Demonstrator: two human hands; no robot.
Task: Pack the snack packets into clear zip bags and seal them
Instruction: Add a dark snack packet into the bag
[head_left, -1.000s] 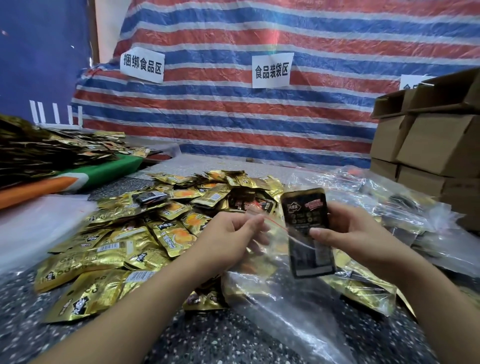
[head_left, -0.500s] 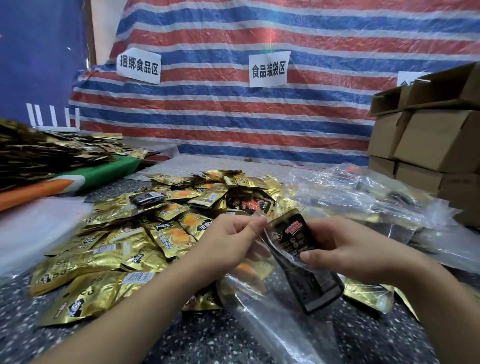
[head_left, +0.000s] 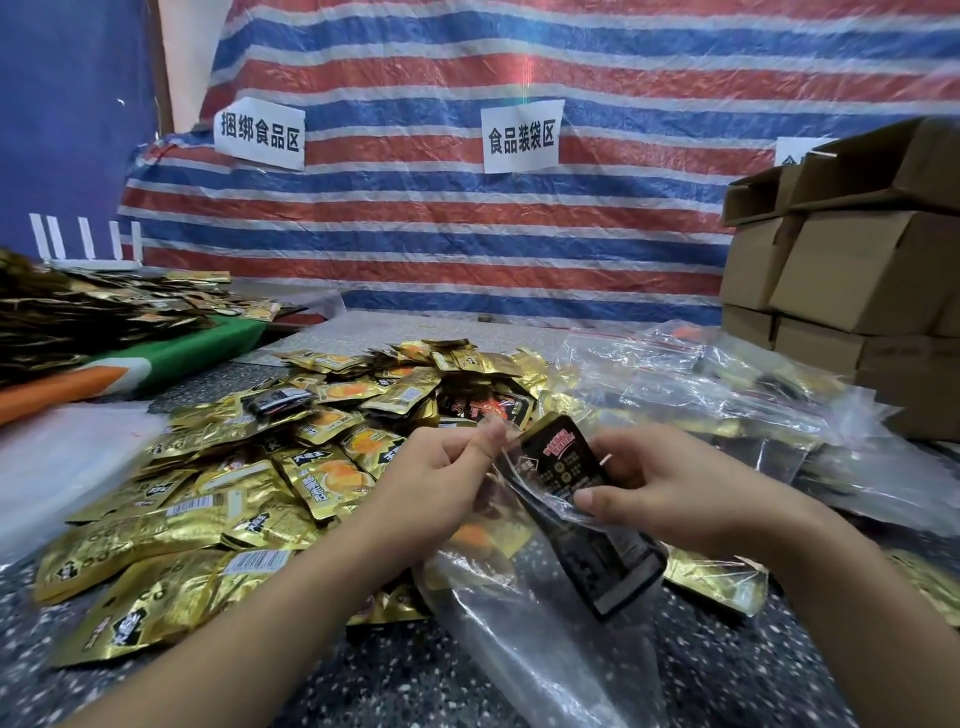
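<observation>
My left hand (head_left: 441, 483) pinches the clear plastic zip bag (head_left: 545, 639); my right hand (head_left: 670, 493) grips the black foil snack packet (head_left: 582, 499) partway in. Loose gold foil packets (head_left: 249, 499) crowd the speckled worktop (head_left: 363, 691) leftward, brown cardboard boxes (head_left: 852, 270) at its far right corner.

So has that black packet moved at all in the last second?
Yes. The black packet has gone down and tilted, sliding deeper into the clear bag; judged against the gold packet pile, it sits lower, nearer the table.

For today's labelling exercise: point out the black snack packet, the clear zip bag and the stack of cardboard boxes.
black snack packet (head_left: 563, 470), head view, on its printed upper face.
clear zip bag (head_left: 524, 644), head view, on its empty lower part.
cardboard boxes (head_left: 857, 270), head view, on a front side.
</observation>
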